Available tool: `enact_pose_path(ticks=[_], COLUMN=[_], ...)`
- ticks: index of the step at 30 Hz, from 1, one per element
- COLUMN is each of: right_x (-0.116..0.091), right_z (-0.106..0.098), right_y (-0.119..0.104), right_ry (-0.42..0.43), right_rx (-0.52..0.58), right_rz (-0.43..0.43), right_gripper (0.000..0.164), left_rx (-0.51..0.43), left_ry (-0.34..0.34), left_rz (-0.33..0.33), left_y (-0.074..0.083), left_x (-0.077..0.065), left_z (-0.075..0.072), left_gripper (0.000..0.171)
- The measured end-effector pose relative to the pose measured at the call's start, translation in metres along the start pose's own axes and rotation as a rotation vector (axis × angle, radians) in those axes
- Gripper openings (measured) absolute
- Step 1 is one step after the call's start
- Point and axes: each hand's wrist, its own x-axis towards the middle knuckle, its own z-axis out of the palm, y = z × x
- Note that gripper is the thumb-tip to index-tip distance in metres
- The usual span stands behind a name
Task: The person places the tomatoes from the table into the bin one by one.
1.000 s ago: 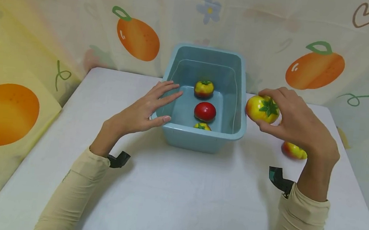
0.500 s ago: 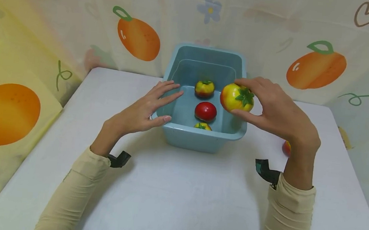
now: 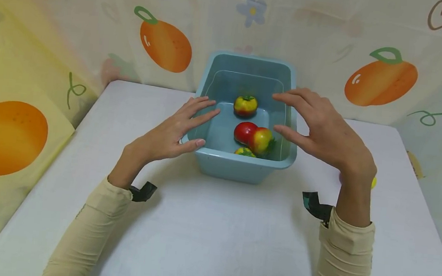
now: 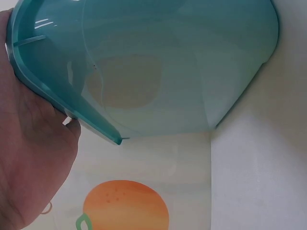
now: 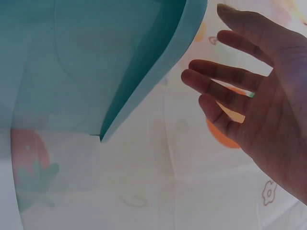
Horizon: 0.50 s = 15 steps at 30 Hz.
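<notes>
A light blue plastic basin (image 3: 243,159) stands on the table. My left hand (image 3: 169,131) rests on its left rim, fingers spread and straight; the left wrist view shows the palm against the rim. Over the basin's right rim hovers my right hand (image 3: 322,127), fingers apart and holding nothing. Below its fingertips, a yellow-and-red tomato-like fruit (image 3: 262,141) with green leaves lies tilted inside, beside a red fruit (image 3: 241,132). Another yellow-and-red fruit (image 3: 245,106) sits further back. A third leafy-topped fruit (image 3: 245,152) is partly hidden by the front wall.
On the white tabletop (image 3: 211,235), a fruit (image 3: 374,183) lies to the right, mostly hidden behind my right wrist. A patterned cloth (image 3: 318,45) with printed oranges hangs right behind the basin.
My right hand has carried the yellow-and-red fruit leftward over the basin and let go. That fruit now lies inside by the red one. The left hand has stayed put.
</notes>
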Motion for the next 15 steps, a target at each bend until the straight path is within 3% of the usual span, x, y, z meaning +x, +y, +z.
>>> enact_pose_path(ticks=[15], right_x=[-0.0099], right_z=[-0.0048], right_y=[0.005], right_ry=[-0.006], right_rx=[-0.015], right_rz=[0.055], right_gripper=[0.059], left_rx=[-0.003], left_ry=[-0.001], left_rz=[-0.011], left_y=[-0.0015], left_x=[-0.0002], left_z=[0.0008], left_gripper=[0.074])
